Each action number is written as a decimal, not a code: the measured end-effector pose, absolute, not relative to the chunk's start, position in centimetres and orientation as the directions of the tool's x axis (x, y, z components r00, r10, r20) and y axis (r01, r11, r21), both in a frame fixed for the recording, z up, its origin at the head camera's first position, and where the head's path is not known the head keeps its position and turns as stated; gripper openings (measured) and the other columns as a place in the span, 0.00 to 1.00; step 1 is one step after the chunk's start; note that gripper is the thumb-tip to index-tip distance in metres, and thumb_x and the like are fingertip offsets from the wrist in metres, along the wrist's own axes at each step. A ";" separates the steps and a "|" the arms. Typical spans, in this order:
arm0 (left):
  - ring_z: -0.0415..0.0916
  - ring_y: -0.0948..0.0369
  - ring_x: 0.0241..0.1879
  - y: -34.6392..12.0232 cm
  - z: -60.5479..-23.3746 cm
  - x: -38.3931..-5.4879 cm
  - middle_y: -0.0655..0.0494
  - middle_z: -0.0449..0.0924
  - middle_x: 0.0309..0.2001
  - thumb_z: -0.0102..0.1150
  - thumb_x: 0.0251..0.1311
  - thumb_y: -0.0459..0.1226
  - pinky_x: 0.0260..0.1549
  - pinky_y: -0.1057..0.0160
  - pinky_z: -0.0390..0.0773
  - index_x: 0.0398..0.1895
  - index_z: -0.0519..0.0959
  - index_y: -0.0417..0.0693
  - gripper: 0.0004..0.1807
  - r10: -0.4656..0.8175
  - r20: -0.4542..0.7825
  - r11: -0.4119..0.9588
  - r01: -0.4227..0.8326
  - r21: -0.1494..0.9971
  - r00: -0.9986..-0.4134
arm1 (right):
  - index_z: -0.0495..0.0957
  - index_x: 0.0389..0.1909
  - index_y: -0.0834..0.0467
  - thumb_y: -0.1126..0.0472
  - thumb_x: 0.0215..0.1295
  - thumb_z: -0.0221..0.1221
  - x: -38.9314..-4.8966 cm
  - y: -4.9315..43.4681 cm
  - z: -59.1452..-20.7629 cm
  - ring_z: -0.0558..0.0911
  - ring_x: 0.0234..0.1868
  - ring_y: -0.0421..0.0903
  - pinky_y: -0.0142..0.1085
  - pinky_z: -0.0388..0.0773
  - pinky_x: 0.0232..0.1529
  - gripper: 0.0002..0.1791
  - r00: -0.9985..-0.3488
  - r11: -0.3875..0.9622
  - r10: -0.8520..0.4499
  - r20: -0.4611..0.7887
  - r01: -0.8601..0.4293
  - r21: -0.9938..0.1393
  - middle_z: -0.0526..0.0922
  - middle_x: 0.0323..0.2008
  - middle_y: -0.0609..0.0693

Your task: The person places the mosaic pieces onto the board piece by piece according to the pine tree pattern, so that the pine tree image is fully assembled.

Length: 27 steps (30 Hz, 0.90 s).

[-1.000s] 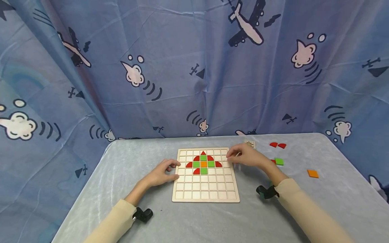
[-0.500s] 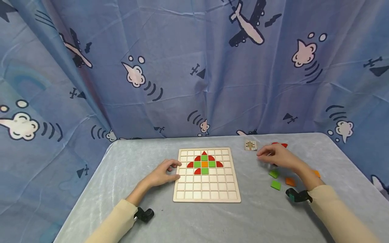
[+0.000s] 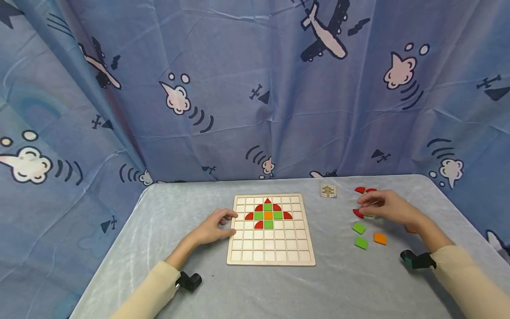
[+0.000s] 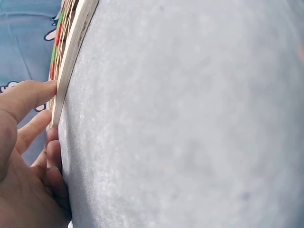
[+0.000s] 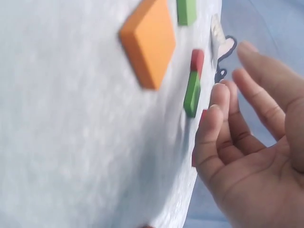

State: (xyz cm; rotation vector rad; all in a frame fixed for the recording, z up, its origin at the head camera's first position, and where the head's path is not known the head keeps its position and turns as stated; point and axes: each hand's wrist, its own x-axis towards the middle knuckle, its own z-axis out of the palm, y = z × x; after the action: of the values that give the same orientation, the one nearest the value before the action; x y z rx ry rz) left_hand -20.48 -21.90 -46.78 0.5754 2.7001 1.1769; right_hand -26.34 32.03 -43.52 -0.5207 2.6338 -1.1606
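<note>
A square wooden grid board (image 3: 257, 255) lies mid-table, with red, green and orange tiles set in its upper cells in a stepped, tree-like shape. My left hand (image 3: 212, 227) rests at its left edge, fingers loosely bent. In the left wrist view, thumb and fingertips touch the board's side (image 4: 71, 57). Off to the right, my right hand (image 3: 390, 207) hovers over loose tiles, its fingers relaxed and holding nothing. Just below its fingertips lie a red quarter-round tile (image 3: 357, 214) and a green tile (image 5: 192, 95), partly covered by the hand in the head view.
Nearer me are two green tiles (image 3: 361, 243) and an orange tile (image 3: 380, 239). Another orange tile is mostly hidden behind my right wrist. Red quarter-round tiles (image 3: 360, 190) lie farther back, near a small patterned card (image 3: 328, 191). A blue printed curtain (image 3: 223, 110) hangs behind the table.
My right hand has moved from the board's upper right edge rightward to the loose tiles. My left hand has stayed at the board's left edge.
</note>
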 end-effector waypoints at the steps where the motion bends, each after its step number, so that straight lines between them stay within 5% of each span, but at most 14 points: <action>1: 0.68 0.53 0.47 -21.9 -46.8 -20.5 0.47 0.71 0.53 0.70 0.63 0.34 0.49 0.50 0.70 0.62 0.76 0.43 0.24 0.399 0.024 0.623 0.290 0.727 -0.917 | 0.81 0.54 0.64 0.54 0.67 0.69 -26.4 32.2 -43.5 0.79 0.46 0.52 0.37 0.79 0.42 0.22 -0.909 0.624 -0.416 -0.038 -0.254 -0.739 0.83 0.46 0.54; 12: 0.69 0.52 0.46 -21.9 -46.8 -20.4 0.47 0.72 0.51 0.70 0.62 0.34 0.48 0.49 0.70 0.61 0.76 0.42 0.24 0.395 0.036 0.619 0.295 0.728 -0.918 | 0.82 0.52 0.66 0.61 0.59 0.74 -27.3 33.2 -44.8 0.77 0.38 0.45 0.31 0.76 0.38 0.23 -0.869 0.614 -0.491 0.054 -0.390 -0.686 0.81 0.40 0.53; 19: 0.68 0.53 0.46 -21.9 -46.7 -20.4 0.48 0.71 0.51 0.70 0.62 0.34 0.49 0.51 0.69 0.61 0.77 0.43 0.24 0.397 0.027 0.617 0.289 0.732 -0.917 | 0.83 0.50 0.63 0.59 0.59 0.74 -27.5 32.9 -45.3 0.69 0.30 0.45 0.35 0.64 0.29 0.21 -0.874 0.620 -0.484 0.048 -0.381 -0.685 0.72 0.30 0.50; 27: 0.68 0.53 0.46 -21.9 -46.8 -20.5 0.48 0.71 0.51 0.70 0.62 0.34 0.49 0.50 0.70 0.61 0.77 0.43 0.24 0.398 0.032 0.620 0.294 0.728 -0.917 | 0.85 0.49 0.63 0.59 0.58 0.74 -27.4 32.4 -45.2 0.68 0.28 0.45 0.36 0.62 0.28 0.20 -0.888 0.630 -0.460 0.017 -0.340 -0.698 0.68 0.25 0.49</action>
State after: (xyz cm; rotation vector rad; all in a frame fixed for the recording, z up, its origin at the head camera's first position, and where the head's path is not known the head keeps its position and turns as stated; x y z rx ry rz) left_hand -20.49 -21.86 -46.79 0.5817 2.7065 1.1796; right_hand -27.44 32.43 -45.25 -0.6649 2.6869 -1.0998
